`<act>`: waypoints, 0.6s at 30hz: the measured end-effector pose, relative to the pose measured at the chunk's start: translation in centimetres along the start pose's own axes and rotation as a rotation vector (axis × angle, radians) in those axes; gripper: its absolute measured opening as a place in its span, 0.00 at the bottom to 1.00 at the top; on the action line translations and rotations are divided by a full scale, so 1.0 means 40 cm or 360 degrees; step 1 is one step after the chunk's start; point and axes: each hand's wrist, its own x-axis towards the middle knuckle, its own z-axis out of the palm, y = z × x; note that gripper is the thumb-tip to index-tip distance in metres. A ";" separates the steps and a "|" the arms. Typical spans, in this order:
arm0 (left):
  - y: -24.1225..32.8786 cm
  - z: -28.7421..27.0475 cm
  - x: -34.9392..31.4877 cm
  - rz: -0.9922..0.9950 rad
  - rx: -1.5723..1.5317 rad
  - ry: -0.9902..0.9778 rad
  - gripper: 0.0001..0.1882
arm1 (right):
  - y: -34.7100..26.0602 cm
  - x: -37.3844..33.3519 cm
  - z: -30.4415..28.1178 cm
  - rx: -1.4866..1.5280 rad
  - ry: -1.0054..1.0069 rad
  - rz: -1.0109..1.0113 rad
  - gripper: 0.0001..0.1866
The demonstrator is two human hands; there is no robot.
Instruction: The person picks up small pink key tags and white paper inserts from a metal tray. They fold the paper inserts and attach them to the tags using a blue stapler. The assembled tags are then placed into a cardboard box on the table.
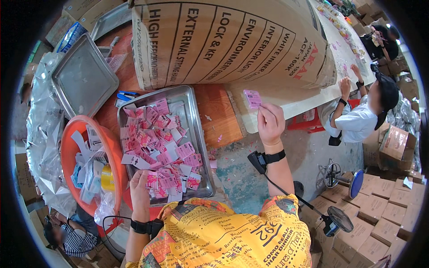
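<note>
Raised to the right of the tray, my right hand [271,124] pinches a small pink card [252,99] by its lower edge. My left hand [140,190] is at the near left side of a metal tray [193,118], its fingertips pressed together at the edge of the pile. What those fingers hold, if anything, cannot be made out. Several pink printed cards [166,157], some with white backs showing, lie heaped in the tray. A white card [135,161] sticks out just beyond my left fingertips.
A large cardboard box [232,49] stands beyond the tray. To the left are an orange basin [119,165] with paper scraps and tape, and another metal tray [85,76]. A blue stapler [127,95] lies behind the pile. A co-worker [362,107] sits at the pale table [263,114] to the right.
</note>
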 end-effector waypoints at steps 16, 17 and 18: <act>0.015 -0.001 -0.017 -0.0023 0.0018 -0.0022 0.06 | -0.017 -0.009 0.006 0.0075 -0.0039 0.0264 0.09; 0.008 -0.009 -0.021 0.0133 0.0228 -0.0008 0.06 | -0.018 -0.011 0.015 0.0112 -0.0066 0.0328 0.08; -0.004 -0.016 -0.022 0.0284 0.0439 0.0013 0.06 | -0.012 -0.018 0.023 0.0156 -0.0177 0.0518 0.06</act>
